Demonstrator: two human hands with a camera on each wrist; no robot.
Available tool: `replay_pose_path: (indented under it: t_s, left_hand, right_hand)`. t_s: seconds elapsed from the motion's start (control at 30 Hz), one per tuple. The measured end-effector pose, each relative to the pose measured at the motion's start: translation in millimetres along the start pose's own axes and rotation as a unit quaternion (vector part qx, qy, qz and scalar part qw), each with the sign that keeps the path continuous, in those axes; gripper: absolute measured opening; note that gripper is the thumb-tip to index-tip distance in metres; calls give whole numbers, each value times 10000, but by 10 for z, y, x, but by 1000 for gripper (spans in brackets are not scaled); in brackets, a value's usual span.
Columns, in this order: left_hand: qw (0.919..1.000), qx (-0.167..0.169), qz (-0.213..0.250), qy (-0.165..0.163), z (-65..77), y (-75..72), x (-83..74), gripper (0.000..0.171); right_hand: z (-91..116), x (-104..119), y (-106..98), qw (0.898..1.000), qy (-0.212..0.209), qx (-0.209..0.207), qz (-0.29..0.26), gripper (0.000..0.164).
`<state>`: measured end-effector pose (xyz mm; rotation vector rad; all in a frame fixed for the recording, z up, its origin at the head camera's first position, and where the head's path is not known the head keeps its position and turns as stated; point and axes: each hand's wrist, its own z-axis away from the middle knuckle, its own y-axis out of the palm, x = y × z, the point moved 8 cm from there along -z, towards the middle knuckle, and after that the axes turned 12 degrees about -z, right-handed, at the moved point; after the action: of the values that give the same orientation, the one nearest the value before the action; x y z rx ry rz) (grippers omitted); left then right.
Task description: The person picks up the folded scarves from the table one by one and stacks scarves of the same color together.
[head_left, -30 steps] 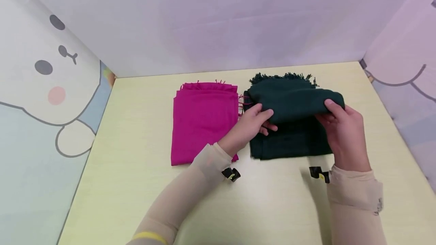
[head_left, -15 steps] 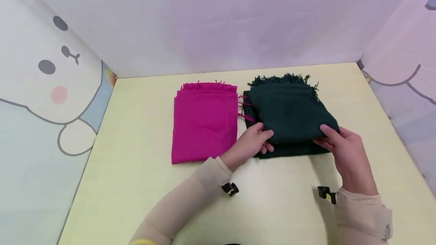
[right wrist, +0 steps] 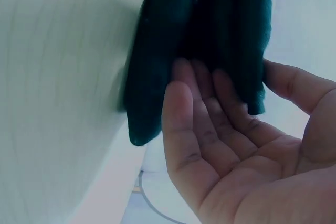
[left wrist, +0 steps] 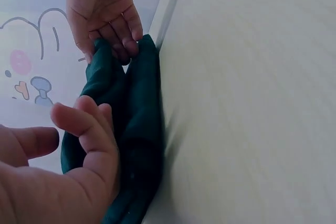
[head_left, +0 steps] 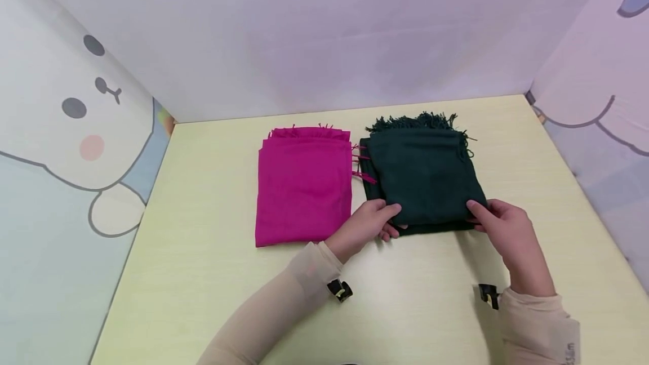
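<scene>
A dark green fringed scarf (head_left: 426, 176), folded into a square, lies at the right of the table. My left hand (head_left: 367, 224) pinches the near left corner of its upper fold, thumb on top. At the near right corner, my right hand (head_left: 509, 235) holds the same fold between thumb and fingers. In the right wrist view, the right fingers (right wrist: 210, 108) reach into the gap between the scarf's upper and lower layers (right wrist: 157, 72). Beside it on the left lies a folded magenta scarf (head_left: 304, 190), its side tassels touching the green scarf's left edge.
The pale wooden table (head_left: 203, 196) stands against a light back wall (head_left: 324, 32). Cartoon-printed panels (head_left: 56, 128) rise along both sides. The green scarf's tassels (head_left: 413, 123) point toward the back wall.
Both hands have brought the green scarf's raised fold toward the front edge and down onto the lower layer, nearly covering it. The magenta scarf has stayed in place.
</scene>
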<state>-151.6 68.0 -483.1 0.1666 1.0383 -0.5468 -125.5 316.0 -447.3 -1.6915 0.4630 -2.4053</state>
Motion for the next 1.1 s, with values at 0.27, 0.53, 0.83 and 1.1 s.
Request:
replay_pose_path:
  t_s: [0.27,0.53,0.83,1.1]
  left_hand:
    - [9997,168,128,-86,-41,22,100,34]
    - [9989,319,322,-128,-50,45,162,31]
    - [9961,548,638,-278,-42,75,199,31]
    - [9954,413,816,-300,-46,84,230,27]
  right_hand:
    - [-5,0,-56,9969,-185,-418,643,65]
    - [-29,61,-8,9866,-779,-444,1366,55]
    - [-22,124,14,9728,-1270,-609,1838,39]
    - [-31,131,39,9699,-1336,-590,1946,35]
